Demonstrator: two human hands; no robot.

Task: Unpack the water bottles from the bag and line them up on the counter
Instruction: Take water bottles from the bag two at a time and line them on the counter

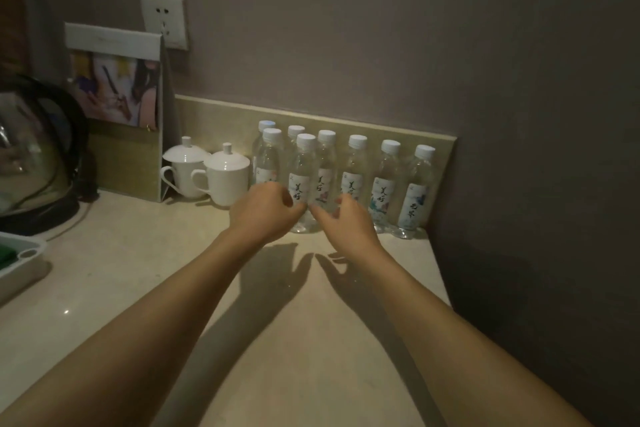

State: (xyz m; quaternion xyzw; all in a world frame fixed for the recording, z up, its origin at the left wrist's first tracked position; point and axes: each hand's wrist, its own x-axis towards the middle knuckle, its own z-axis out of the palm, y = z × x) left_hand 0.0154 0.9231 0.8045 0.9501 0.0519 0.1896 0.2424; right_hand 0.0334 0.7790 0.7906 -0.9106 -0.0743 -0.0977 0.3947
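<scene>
While both forearms reached out over the table (114,274), your left hand (263,210) and right hand (346,222) hung loosely curled, gripping nothing, just before the water bottles (353,177). Judgement: you should nudge the crowded left bottles low on the body, into line. Eight clear, white-capped bottles stood upright by the backsplash (214,114); no bag showed.

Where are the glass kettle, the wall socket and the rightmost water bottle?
Glass electric kettle (33,149): head view, its clear body.
White wall socket (164,21): head view, faceplate middle.
Rightmost clear plastic water bottle (414,199): head view, its label.
</scene>
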